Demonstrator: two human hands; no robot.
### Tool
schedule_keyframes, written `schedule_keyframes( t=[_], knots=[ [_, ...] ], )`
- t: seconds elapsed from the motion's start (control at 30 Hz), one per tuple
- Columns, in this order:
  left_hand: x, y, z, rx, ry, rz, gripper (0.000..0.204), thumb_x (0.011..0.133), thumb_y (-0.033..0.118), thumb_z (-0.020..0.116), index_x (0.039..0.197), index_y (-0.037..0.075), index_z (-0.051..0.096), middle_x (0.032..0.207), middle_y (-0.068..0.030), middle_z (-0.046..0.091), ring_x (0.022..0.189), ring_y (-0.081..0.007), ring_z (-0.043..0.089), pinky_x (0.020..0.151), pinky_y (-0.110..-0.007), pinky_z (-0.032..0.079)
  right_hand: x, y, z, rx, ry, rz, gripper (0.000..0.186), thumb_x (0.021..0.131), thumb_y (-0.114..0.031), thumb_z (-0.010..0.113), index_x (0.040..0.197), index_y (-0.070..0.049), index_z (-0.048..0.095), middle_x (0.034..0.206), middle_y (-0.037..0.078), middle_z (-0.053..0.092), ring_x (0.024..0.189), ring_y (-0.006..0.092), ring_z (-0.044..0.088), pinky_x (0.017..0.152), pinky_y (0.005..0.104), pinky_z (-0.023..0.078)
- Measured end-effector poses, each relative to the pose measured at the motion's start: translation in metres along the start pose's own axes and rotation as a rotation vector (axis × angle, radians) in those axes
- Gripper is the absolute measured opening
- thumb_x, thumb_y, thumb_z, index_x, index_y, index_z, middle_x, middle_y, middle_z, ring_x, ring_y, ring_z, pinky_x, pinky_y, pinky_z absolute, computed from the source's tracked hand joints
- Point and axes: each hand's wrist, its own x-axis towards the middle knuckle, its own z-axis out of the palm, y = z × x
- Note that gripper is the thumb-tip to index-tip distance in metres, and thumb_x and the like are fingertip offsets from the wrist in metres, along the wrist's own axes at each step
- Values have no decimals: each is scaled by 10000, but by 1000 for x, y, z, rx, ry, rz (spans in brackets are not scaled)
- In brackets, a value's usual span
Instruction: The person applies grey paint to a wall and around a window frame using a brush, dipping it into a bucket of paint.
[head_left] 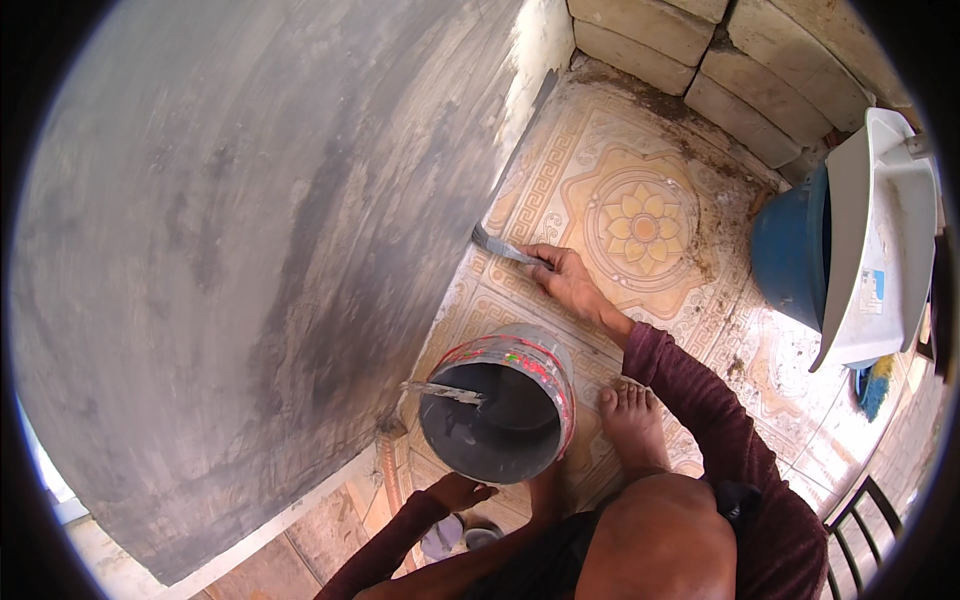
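Note:
My right hand [575, 285] is closed around the handle of a grey-smeared paintbrush [505, 248]. The brush's bristles meet the foot of the wall [250, 250], which carries streaky dark grey paint, where it joins the floor. Closer to me, a paint bucket [560, 385] with red marks on its side tilts its mouth toward me. Grey paint coats its inside, and a paint-crusted flat stick [445, 392] leans over its left rim. My left hand [460, 490] is at the bucket's near rim and appears to hold it; the bucket partly hides its fingers.
Patterned floor tiles [640, 225] with dirt along the edges lie ahead. Stacked pale blocks [740, 85] line the far side. At right stand a blue tub [790, 245], a white plastic basin-like piece [875, 250] and blue-yellow bristles [875, 390]. My bare foot [635, 425] is beside the bucket.

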Motion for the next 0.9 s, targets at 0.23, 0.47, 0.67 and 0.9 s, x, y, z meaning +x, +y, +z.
schedule_keyframes(
  t=[0.23,0.47,0.67,0.9],
  knots=[
    [-1,4,1,-2,42,48,435,938,342,622,1248,39,578,1176,-193,637,1097,-340,599,917,-416,467,2,15,-1,-213,-138,-245,368,886,8,573,1244,-48,638,885,17,602,779,109,551,715,252,467],
    [-4,-1,6,-143,54,-14,433,934,321,631,1259,42,567,1140,-191,657,1015,-319,654,862,-407,503,71,-37,-91,-308,103,-342,351,890,19,564,1220,-52,658,988,48,610,922,153,588,839,291,480],
    [-4,-13,11,-185,26,-33,445,928,324,636,1275,55,563,1094,-196,682,951,-329,685,830,-414,515,87,-37,-113,-351,444,-466,381,869,7,547,1239,-34,633,1053,127,631,953,251,613,886,349,483],
    [-1,8,-3,-114,49,21,436,917,277,667,1261,28,568,1215,-183,628,1105,-297,605,909,-399,475,21,-21,-46,-471,-45,-363,357,872,29,572,1210,-52,649,973,88,611,927,215,606,844,346,495]
  ],
)
